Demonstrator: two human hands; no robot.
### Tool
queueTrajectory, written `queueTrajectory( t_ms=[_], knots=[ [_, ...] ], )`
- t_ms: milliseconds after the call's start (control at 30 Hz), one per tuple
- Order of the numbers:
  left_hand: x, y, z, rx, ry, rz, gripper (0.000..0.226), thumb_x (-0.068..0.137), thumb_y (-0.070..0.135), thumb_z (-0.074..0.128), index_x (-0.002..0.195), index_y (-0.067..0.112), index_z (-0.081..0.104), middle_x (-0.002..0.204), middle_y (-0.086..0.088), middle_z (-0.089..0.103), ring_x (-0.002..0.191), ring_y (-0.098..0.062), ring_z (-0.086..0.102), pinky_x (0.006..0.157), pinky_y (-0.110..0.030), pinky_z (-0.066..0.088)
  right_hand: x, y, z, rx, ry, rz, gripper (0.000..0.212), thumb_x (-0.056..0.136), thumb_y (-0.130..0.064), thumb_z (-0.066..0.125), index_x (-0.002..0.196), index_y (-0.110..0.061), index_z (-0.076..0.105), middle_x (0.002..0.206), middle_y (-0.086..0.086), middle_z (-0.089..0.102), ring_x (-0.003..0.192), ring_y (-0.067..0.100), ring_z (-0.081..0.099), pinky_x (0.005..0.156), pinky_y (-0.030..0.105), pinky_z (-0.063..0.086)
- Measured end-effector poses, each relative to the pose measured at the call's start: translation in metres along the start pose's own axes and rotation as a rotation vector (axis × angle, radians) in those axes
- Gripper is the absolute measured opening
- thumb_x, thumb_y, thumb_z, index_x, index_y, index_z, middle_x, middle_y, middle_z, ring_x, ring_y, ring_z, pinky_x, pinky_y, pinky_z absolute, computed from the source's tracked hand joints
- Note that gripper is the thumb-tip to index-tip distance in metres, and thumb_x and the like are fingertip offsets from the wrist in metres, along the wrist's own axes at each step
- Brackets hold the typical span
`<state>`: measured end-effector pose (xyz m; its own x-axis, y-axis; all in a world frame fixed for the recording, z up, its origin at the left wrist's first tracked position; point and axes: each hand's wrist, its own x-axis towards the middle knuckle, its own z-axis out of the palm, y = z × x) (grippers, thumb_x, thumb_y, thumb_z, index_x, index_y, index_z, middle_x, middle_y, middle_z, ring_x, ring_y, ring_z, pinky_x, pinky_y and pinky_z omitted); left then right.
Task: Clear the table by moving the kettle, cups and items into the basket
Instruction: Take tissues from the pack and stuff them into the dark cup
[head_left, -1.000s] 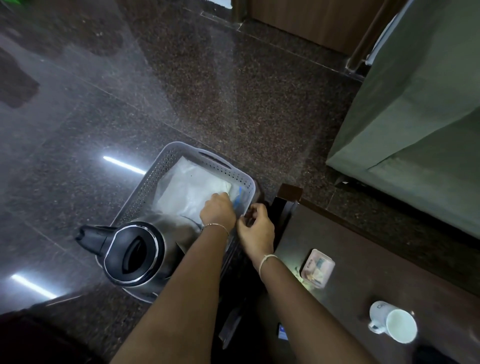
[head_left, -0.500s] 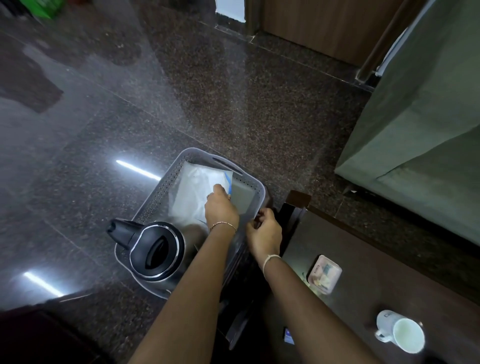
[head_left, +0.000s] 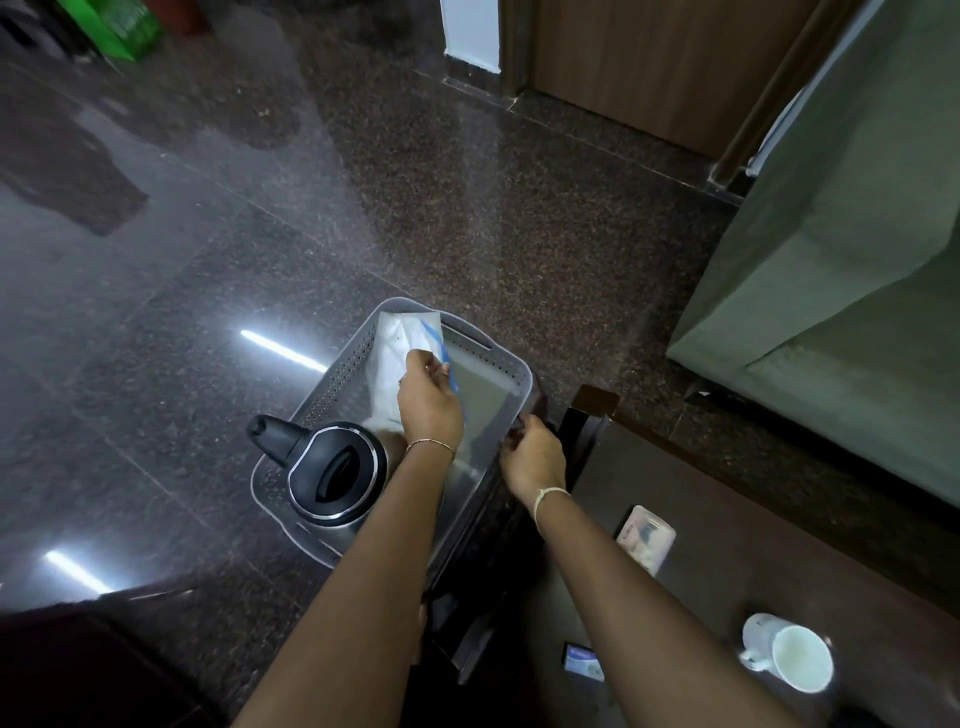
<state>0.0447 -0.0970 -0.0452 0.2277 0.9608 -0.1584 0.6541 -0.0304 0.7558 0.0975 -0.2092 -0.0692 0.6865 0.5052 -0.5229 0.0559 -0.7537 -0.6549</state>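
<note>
A grey perforated basket (head_left: 498, 358) sits on the floor beside the dark table (head_left: 737, 525). A steel kettle with a black lid (head_left: 332, 473) stands in its near left corner. My left hand (head_left: 428, 400) grips a white packet with a blue stripe (head_left: 402, 348) and holds it upright against the basket's left wall. Fingers of my right hand (head_left: 532, 457) pinch the basket's right rim. On the table remain a white mug (head_left: 789, 657), a clear packet of small items (head_left: 644, 538) and a small blue-white sachet (head_left: 584, 660).
Polished dark granite floor (head_left: 467, 218) surrounds the basket. A green-covered sofa (head_left: 841, 280) stands to the right of the table, a wooden door (head_left: 649, 57) at the back. A green object (head_left: 111, 26) lies far left on the floor.
My left hand has tipped the white packet from lying flat up onto its edge against the left wall, baring the basket's floor. My right hand stays on the rim.
</note>
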Motion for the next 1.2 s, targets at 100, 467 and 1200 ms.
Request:
queueTrajectory(
  t_ms=[100,467,1200],
  knots=[
    [-0.002,0.02,-0.009,-0.054,-0.017,0.043,0.013,0.096,0.014,0.05,0.086,0.018,0.043,0.079,-0.003,0.057,0.075,-0.024,0.053,0.067,-0.032,0.039,-0.009,-0.01,-0.007,-0.008,0.004,-0.024,0.032,0.086,-0.02,0.061,0.117,-0.009,0.059,0.119,0.015,0.061,0.106,0.035,0.059,0.082,0.035,0.049],
    [-0.051,0.1,-0.09,-0.528,-0.148,0.01,0.016,0.093,0.017,0.06,0.08,0.021,0.051,0.072,-0.004,0.061,0.066,-0.015,0.058,0.067,-0.031,0.048,-0.101,-0.103,-0.074,0.338,0.177,-0.491,0.028,0.089,-0.031,0.062,0.115,-0.034,0.055,0.116,-0.016,0.057,0.103,-0.002,0.055,0.078,0.011,0.047],
    [-0.144,0.177,-0.246,-0.956,-0.504,0.335,0.002,0.085,0.015,0.069,0.083,0.016,0.069,0.075,0.005,0.068,0.07,-0.005,0.06,0.071,-0.015,0.052,-0.268,-0.162,-0.176,-0.47,0.863,-0.899,0.024,0.072,-0.003,0.071,0.094,-0.014,0.073,0.094,-0.001,0.066,0.086,0.022,0.061,0.065,0.031,0.054]
  ],
)
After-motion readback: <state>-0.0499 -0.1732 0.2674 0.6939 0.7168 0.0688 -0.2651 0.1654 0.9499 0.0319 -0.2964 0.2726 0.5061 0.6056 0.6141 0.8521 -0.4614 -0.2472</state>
